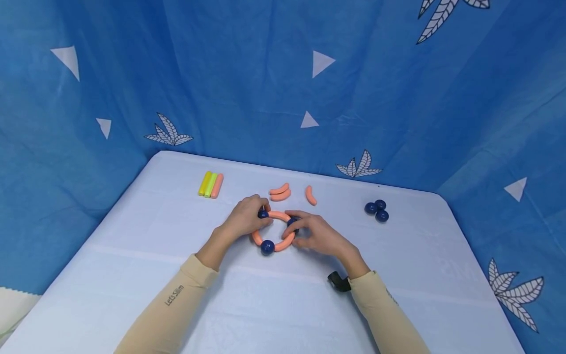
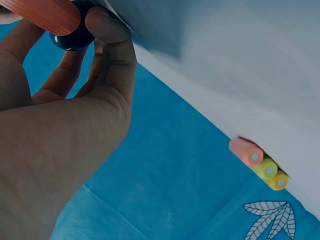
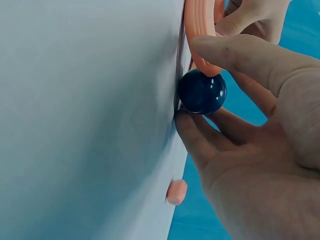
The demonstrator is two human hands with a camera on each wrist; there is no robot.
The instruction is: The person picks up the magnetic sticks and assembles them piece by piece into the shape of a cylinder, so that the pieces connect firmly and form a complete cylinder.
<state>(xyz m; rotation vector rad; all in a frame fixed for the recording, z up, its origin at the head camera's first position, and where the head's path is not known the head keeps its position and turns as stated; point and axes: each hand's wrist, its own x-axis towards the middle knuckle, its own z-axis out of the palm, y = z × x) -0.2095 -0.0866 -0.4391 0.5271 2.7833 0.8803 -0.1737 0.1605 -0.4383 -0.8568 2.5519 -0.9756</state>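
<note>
A ring of curved orange rods (image 1: 277,215) joined by dark blue balls (image 1: 267,247) lies on the white table. At its upper left, my left hand (image 1: 247,216) pinches a blue ball (image 2: 75,42), partly covered by the fingers. The left wrist view shows a ribbed orange rod (image 2: 55,17) meeting that ball. On the ring's right side, my right hand (image 1: 320,236) holds the ring around another blue ball (image 3: 202,92). One of its digits presses on a curved rod (image 3: 201,35) beside that ball, with other fingers behind it.
Behind the ring lie a pair of curved orange rods (image 1: 280,195) and a single one (image 1: 311,195). Straight yellow, green and pink rods (image 1: 211,185) stand together at back left. Three blue balls (image 1: 377,210) cluster at right. A blue patterned curtain (image 1: 265,98) surrounds the table (image 1: 274,305).
</note>
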